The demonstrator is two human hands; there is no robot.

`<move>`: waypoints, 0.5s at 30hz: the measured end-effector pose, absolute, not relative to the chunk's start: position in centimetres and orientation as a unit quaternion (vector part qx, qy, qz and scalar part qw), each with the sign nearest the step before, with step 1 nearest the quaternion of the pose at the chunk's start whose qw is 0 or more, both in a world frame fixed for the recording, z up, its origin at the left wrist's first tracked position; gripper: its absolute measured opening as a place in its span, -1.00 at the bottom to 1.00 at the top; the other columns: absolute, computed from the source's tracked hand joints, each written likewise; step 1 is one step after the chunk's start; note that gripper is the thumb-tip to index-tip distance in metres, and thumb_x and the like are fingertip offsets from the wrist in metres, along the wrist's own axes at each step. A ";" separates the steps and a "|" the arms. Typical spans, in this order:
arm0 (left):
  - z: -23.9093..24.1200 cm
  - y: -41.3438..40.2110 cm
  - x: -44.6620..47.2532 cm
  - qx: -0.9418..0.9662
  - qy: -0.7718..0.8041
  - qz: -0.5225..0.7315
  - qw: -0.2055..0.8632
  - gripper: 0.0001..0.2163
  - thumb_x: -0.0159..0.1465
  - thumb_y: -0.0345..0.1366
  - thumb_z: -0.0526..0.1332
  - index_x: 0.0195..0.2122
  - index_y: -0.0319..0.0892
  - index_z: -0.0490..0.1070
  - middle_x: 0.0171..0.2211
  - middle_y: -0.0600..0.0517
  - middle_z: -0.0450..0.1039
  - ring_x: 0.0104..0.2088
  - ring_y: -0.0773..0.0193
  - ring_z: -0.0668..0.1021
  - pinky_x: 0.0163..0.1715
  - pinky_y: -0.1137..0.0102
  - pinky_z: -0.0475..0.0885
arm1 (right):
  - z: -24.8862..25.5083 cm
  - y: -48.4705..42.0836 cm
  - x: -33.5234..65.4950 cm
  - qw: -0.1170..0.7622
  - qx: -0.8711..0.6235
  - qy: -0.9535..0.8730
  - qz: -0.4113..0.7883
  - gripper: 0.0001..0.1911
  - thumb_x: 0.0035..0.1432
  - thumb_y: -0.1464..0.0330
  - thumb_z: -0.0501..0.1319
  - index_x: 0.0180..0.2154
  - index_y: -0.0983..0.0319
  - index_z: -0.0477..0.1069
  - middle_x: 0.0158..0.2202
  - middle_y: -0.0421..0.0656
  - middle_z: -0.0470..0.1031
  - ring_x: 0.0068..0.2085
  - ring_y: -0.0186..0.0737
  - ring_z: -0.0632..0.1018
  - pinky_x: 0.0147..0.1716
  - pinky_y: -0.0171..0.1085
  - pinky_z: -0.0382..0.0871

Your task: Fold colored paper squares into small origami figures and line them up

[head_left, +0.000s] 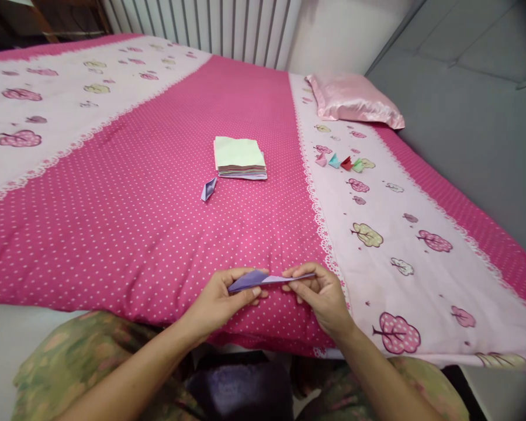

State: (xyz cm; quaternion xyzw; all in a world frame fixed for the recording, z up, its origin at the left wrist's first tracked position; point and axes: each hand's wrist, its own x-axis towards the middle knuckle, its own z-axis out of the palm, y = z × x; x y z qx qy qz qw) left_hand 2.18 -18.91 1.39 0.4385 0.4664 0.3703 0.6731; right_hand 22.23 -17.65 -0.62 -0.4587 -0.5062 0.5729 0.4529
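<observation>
From my remote seat, going left to right across the bed (158,228), I first find a small purple folded paper (209,189), lying alone and looking finished, or close to it. Nearer me, the left hand (227,294) pinches one end of a purple sheet (256,280) between thumb and fingers. Beyond it sits a stack of paper (238,153), pale green on top, its sheets flat and unfolded. The purple sheet is held just above the near edge of the bed, creased into a long, narrow shape; I judge it partly folded, with shaping left to do. The right hand (326,297) pinches its other end. Further right, four small folded papers, pink (321,159), blue (334,161), red (346,164) and green (358,165), stand in a row and look done.
</observation>
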 end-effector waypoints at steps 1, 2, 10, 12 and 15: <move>1.4 -18.9 2.1 0.444 0.464 0.377 0.667 -0.70 0.08 -0.28 0.30 -0.15 -0.27 0.48 -0.28 -0.10 0.57 -0.33 0.25 0.57 -0.25 0.36 0.44 | -0.6 -17.7 22.2 0.465 -0.450 -0.514 0.563 -0.86 -0.02 0.35 0.30 -0.41 0.22 0.36 -0.36 -0.14 0.56 -0.49 -0.34 0.52 -0.61 -0.42 0.35; 1.4 -19.0 2.0 0.451 0.463 0.382 0.661 -0.68 0.07 -0.29 0.31 -0.12 -0.24 0.47 -0.22 -0.10 0.56 -0.28 0.22 0.56 -0.21 0.35 0.43 | -0.7 -17.7 22.2 0.477 -0.441 -0.524 0.551 -0.88 -0.02 0.36 0.29 -0.42 0.21 0.37 -0.32 -0.13 0.55 -0.47 -0.34 0.52 -0.59 -0.41 0.36; 1.8 -18.9 1.5 0.466 0.409 0.421 0.661 -0.66 0.12 -0.07 0.23 -0.15 -0.13 0.52 0.05 -0.12 0.39 0.06 -0.01 0.40 0.02 0.13 0.29 | -0.4 -17.9 22.6 0.477 -0.408 -0.602 0.494 -0.92 0.03 0.36 0.23 -0.37 0.22 0.37 -0.11 -0.03 0.45 -0.46 -0.35 0.50 -0.53 -0.35 0.41; 1.6 -18.8 1.6 0.444 0.436 0.414 0.665 -0.67 0.18 -0.06 0.17 -0.20 -0.16 0.55 -0.04 -0.12 0.47 -0.02 0.03 0.47 0.00 0.15 0.31 | -0.5 -18.0 22.5 0.476 -0.413 -0.607 0.485 -0.91 0.04 0.34 0.23 -0.37 0.22 0.38 -0.11 -0.02 0.44 -0.44 -0.33 0.51 -0.51 -0.34 0.43; 1.4 -18.8 1.8 0.446 0.492 0.367 0.652 -0.78 0.11 -0.18 0.26 -0.26 -0.15 0.57 -0.21 -0.06 0.57 -0.19 0.13 0.55 -0.13 0.26 0.39 | -0.8 -18.0 22.3 0.478 -0.435 -0.604 0.467 -0.90 0.02 0.35 0.27 -0.39 0.22 0.38 -0.13 -0.03 0.45 -0.37 -0.28 0.53 -0.47 -0.32 0.47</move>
